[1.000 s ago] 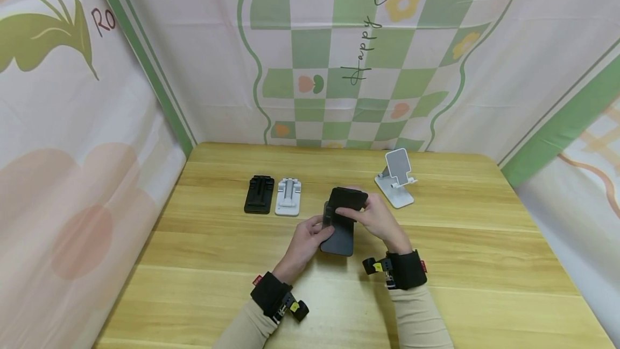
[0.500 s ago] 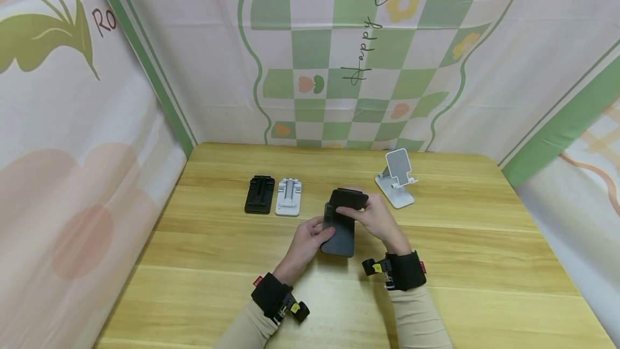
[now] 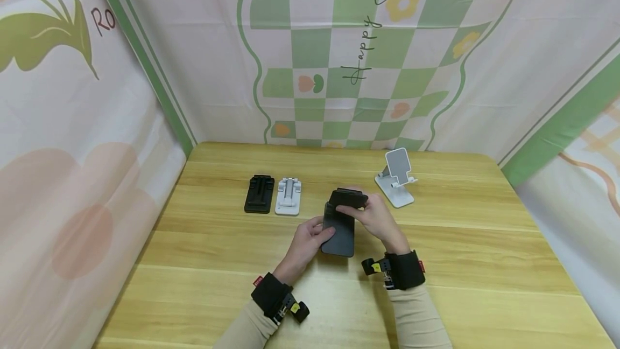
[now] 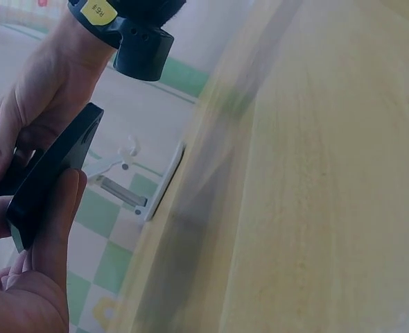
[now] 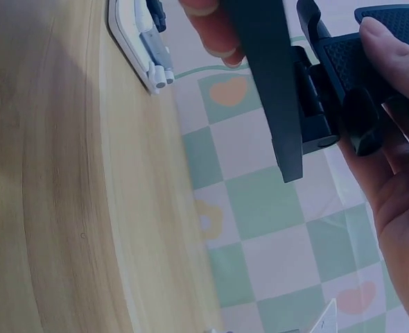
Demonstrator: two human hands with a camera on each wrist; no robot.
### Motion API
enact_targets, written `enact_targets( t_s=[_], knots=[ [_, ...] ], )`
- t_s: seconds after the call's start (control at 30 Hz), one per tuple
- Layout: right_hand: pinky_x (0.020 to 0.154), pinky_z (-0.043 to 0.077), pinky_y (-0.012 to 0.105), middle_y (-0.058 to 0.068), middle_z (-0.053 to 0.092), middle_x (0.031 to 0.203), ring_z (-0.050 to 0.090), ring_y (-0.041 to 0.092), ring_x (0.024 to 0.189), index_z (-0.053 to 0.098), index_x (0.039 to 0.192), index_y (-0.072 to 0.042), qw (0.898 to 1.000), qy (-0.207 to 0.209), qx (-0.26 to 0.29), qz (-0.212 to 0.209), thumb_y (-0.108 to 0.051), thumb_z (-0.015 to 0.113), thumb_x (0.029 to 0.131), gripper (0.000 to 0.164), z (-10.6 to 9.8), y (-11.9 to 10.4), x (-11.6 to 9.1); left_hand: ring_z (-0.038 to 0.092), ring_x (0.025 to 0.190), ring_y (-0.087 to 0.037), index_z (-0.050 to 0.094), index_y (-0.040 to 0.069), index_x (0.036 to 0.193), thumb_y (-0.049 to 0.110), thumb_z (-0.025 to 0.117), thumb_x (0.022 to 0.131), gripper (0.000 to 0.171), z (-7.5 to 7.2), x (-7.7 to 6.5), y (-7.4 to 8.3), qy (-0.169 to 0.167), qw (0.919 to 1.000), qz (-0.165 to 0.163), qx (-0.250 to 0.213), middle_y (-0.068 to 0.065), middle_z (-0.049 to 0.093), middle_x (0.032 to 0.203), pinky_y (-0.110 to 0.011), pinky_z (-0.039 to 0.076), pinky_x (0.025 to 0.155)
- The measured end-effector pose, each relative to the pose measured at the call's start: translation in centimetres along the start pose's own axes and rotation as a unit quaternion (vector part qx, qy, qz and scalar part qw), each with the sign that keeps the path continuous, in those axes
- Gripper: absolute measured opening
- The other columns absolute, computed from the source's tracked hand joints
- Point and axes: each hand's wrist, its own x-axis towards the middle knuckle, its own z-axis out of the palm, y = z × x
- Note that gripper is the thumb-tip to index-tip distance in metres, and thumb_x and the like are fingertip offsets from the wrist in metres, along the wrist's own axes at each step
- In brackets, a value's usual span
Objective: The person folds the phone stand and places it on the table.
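A black folding phone stand (image 3: 341,238) is held up over the middle of the table, its plate raised away from its base. The left hand (image 3: 305,240) grips the base by its left side, thumb lying on the flat face. On the other side, the right hand (image 3: 379,221) pinches the phone plate (image 3: 349,198), thumb in front and the other fingers mostly hidden behind. In the right wrist view the hinge (image 5: 315,104) shows between base and plate, and the right thumb (image 5: 395,59) presses on the textured pad.
A folded black phone stand (image 3: 259,194) and a folded white one (image 3: 288,196) lie side by side at the back left of the wooden table (image 3: 203,273). An unfolded white stand (image 3: 398,176) stands at the back right. Printed curtains (image 3: 213,69) enclose the table.
The black stand's raised plate has tilted very slightly in the right hand. Both hands keep their hold, and the other stands stay where they were.
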Motion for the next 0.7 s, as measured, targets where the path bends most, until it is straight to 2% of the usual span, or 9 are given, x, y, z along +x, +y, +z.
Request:
enact_targets(
  t_s=[0.33,0.47,0.7],
  knots=[
    [0.088,0.057,0.023,0.011,0.077,0.111,0.071,0.013,0.104,0.073,0.121,-0.004,1.0,0.009,0.002,-0.014,-0.004,0.079,0.089,0.032,0.0,0.1,-0.1,0.072,0.11,-0.029,0.051,-0.006,0.146,0.014,0.061,0.104,0.048,0.2,0.0,0.2,0.002,1.0,-0.006,-0.004,-0.023,0.072,0.122,-0.032,0.059,0.093],
    [0.089,0.057,0.024,0.012,0.077,0.112,0.071,0.016,0.105,0.072,0.121,-0.004,1.0,0.009,-0.007,-0.015,-0.004,0.079,0.089,0.033,0.0,0.0,-0.1,0.072,0.11,-0.029,0.05,-0.006,0.146,0.014,0.062,0.104,0.049,0.1,0.1,0.1,0.002,0.9999,-0.01,-0.006,-0.023,0.072,0.122,-0.032,0.059,0.092],
    [0.093,0.053,0.027,0.008,0.072,0.124,0.066,0.02,0.114,0.066,0.132,-0.008,1.0,-0.015,0.006,0.018,-0.011,0.079,0.092,0.043,-0.7,-0.9,-0.2,0.073,0.109,-0.029,0.05,-0.005,0.146,0.014,0.061,0.104,0.048,0.1,0.0,0.4,0.003,0.9999,-0.011,-0.01,-0.023,0.072,0.121,-0.033,0.059,0.093]
  ],
)
